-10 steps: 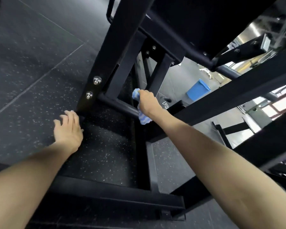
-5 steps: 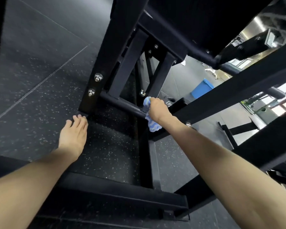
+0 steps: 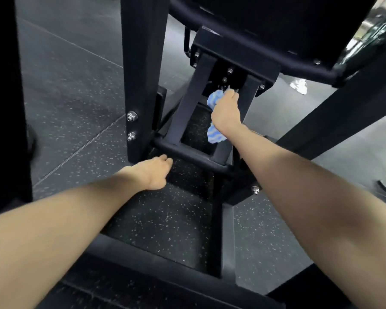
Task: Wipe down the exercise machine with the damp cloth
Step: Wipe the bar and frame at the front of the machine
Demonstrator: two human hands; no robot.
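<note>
Leftmost, a broad black upright post [image 3: 143, 74] of the exercise machine [image 3: 265, 23] rises from the speckled rubber floor [image 3: 71, 103], with two silver bolts [image 3: 132, 126] low on its near face. Just right of the post's foot, the left hand [image 3: 153, 172] rests palm down on the floor, its fingers [image 3: 167, 160] straight and close together, holding nothing; the fingertips lie just in front of a horizontal round crossbar [image 3: 187, 155] without clearly touching it. From that crossbar two slanted black struts [image 3: 187, 103] climb toward a bolted bracket plate [image 3: 239, 54] under the dark seat pad. Between the struts, near the bracket, the right hand [image 3: 226, 111] grips the cloth [image 3: 214, 98], a blue-and-white striped rag. Its fingers [image 3: 231, 94] are curled round the bunched middle of the cloth and reach up toward the underside of the bracket; whether cloth meets metal there cannot be told. One wad of cloth bulges out to the left of the knuckles, and a second tail hangs below the heel of the hand, beside the wrist, in front of the right strut. Farther right, a thick diagonal beam [image 3: 343, 112] crosses the view above the right forearm, and a pale shoe [image 3: 300, 85] lies on the grey floor beyond.
</note>
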